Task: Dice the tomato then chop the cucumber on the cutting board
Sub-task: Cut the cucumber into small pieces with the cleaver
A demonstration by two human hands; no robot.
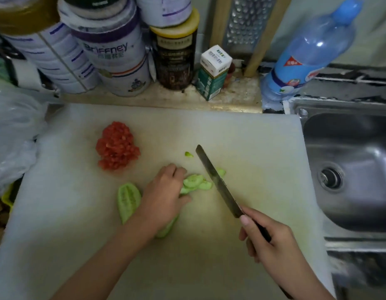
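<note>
Cucumber [166,229]: one long half is pinned flat near the middle of the board [252,148], its near tail showing under the wrist and its cut end lying at the fingertips.
Left hand [164,191]: laid over the cucumber, fingers curled down onto it, thumb tucked against its side; most of the piece is hidden beneath the palm.
Slices [193,181]: a small fanned heap is seen just past the fingertips, between that hand and the blade; one more slice shows on the blade's far side.
Knife [218,182]: slanted away and leftward, just beside the slices; whether its edge meets the board cannot be told.
Right hand [270,241]: wrapped tightly round the dark handle, one fingertip pressed at the heel of the blade.
Spare half [129,201]: left cut-face up, just beside the left wrist, on its outer side.
Scrap [188,154]: a green bit lies alone near the knife tip.
Tomato [117,146]: already diced, heaped toward the board's far left, well apart from both hands.
Surroundings: a sink [350,169] lies right of the board; a bottle [313,50], grater [246,24], carton [212,72], jar [174,50] and tins [114,53] are lined along the back ledge.
</note>
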